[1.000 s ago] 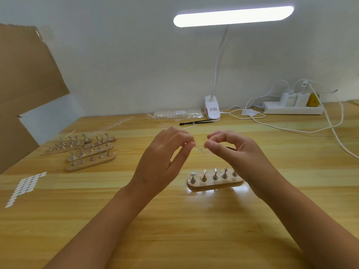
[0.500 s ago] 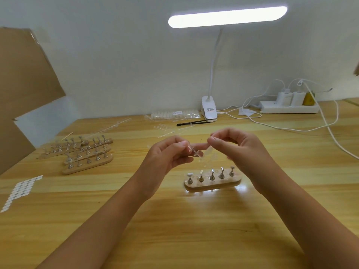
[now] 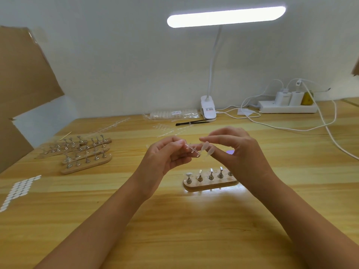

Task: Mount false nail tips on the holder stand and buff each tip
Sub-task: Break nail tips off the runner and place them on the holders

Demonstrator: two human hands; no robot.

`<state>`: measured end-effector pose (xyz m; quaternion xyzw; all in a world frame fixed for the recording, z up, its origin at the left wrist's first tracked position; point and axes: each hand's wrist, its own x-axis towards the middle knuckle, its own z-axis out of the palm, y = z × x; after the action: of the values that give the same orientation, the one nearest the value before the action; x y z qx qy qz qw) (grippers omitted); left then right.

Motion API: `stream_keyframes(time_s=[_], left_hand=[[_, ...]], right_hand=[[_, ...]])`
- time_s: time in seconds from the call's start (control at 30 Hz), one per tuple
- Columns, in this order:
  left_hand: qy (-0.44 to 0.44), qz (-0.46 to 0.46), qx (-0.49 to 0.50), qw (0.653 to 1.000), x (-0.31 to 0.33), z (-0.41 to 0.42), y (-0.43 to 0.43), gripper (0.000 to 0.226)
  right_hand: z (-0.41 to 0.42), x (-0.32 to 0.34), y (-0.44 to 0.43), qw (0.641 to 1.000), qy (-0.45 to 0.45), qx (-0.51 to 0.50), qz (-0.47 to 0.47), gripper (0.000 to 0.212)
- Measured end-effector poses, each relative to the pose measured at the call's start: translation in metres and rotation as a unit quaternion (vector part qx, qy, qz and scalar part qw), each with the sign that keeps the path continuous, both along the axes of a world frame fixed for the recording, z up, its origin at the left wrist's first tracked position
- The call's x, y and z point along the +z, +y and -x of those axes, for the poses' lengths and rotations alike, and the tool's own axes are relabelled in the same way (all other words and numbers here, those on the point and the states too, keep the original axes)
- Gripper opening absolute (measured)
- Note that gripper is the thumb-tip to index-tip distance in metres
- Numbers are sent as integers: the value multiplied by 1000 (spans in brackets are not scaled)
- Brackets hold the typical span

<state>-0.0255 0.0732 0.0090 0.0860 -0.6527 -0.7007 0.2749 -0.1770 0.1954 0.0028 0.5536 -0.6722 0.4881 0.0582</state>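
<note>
A wooden holder stand (image 3: 210, 185) with several metal pegs lies on the table in front of me; its leftmost peg carries a white pad. Above it, my left hand (image 3: 165, 158) pinches a clear plastic strip (image 3: 191, 149) of false nail tips. My right hand (image 3: 237, 150) pinches a clear nail tip (image 3: 206, 146) at the strip's right end; a second tip (image 3: 210, 151) hangs beside it. Both hands are raised off the table, almost touching.
More wooden stands with pegs (image 3: 85, 156) lie at the left. A sheet of white adhesive pads (image 3: 18, 189) sits at the left edge. A bag of tips (image 3: 172, 114), a black tool (image 3: 191, 122), the lamp clamp (image 3: 208, 110), a power strip (image 3: 287, 107) and cables are at the back.
My hands have come closer together over the stand. The clear strip now shows plainly between them, with my right fingers on a tip at its end.
</note>
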Motion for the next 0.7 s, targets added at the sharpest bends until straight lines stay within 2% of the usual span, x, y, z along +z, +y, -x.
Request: stream_keyframes(time_s=[0.13,0.27,0.4,0.5,0.6,0.7], left_hand=[[3,0,-2,1000,-1,-1,-4,28],[-20,4,1,1000,-3,-2,-9,25],[-50,29,34,998,-5,-4,-20,21],[-41,25,74,996,-7,-6,-29,25],[-23,14,91,995,-10,-7,-34,36],[-16,8,80,997,-13,-3,-32,33]], right_hand=[[0,2,1,1000,3,11,-11,29],[2,8,-1,997,50,25,-50,22],[7,11,3,996,88,29,-13,37],[16,-6,13,995,97,5,2,36],[27,-16,23,987,159,8,-37,35],[32,-14,24,982,182,-1,-41,32]])
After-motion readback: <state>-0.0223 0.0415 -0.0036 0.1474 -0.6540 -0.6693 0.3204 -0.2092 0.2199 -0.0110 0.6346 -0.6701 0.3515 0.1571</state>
